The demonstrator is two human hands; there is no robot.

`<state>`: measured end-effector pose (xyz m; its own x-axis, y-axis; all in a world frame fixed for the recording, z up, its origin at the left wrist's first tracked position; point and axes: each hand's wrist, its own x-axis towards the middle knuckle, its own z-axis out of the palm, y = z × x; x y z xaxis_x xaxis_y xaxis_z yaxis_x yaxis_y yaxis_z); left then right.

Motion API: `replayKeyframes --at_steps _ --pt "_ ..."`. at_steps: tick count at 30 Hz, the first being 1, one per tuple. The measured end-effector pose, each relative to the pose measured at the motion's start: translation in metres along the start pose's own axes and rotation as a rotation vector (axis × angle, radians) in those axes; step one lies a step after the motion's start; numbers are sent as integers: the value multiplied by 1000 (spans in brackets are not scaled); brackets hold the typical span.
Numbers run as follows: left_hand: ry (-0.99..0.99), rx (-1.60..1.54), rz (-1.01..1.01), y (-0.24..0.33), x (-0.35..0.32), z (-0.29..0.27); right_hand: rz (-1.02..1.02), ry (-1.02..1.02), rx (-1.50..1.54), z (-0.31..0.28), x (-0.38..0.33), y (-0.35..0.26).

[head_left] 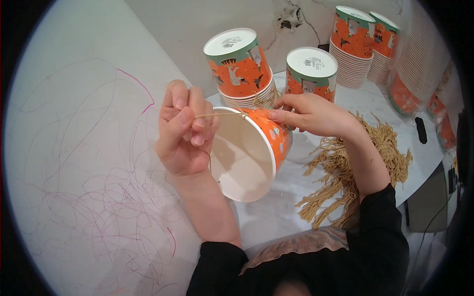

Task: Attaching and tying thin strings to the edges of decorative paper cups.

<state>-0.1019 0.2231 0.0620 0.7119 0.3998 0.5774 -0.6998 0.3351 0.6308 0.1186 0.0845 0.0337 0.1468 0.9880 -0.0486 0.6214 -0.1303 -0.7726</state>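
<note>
A large orange paper bucket [242,163] lies tipped on its side, its white inside facing me. A tan cord [221,114] runs taut from its upper rim, where a small knot shows, to my left hand [185,130]. The fingers of that hand are pinched closed on the cord, left of the bucket's mouth. My right hand [311,116] is closed on the bucket's outer side near its base; its thumb lies on the orange wall and some fingertips are hidden behind. A pile of tan cords [340,167] lies under and beside my right forearm.
Upside-down bucket stacks [242,69] stand close behind, with another orange bucket [310,74] beside them. More stacks [351,49] are at the back right, near plastic-wrapped ones [419,54]. A black object [420,130] lies at right. A scribbled white surface [98,172] borders the left.
</note>
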Motion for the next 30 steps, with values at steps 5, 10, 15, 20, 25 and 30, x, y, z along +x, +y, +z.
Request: replayKeyframes --at_steps 5,10,15,20,25,30 --pt "-208 125 -14 5 -1 -5 -49 45 227 -5 -2 1" --pt "-144 318 45 8 -9 7 -254 169 373 -21 -5 13" --pt "-219 478 -79 24 -31 6 -341 231 391 -41 -17 10" --pt "73 830 -125 32 -31 25 -559 438 450 -54 -26 15" --pt "261 970 -12 32 -25 18 -640 559 419 -66 -39 13" --pt "341 1008 101 30 -23 9 -731 777 407 -72 -43 18"
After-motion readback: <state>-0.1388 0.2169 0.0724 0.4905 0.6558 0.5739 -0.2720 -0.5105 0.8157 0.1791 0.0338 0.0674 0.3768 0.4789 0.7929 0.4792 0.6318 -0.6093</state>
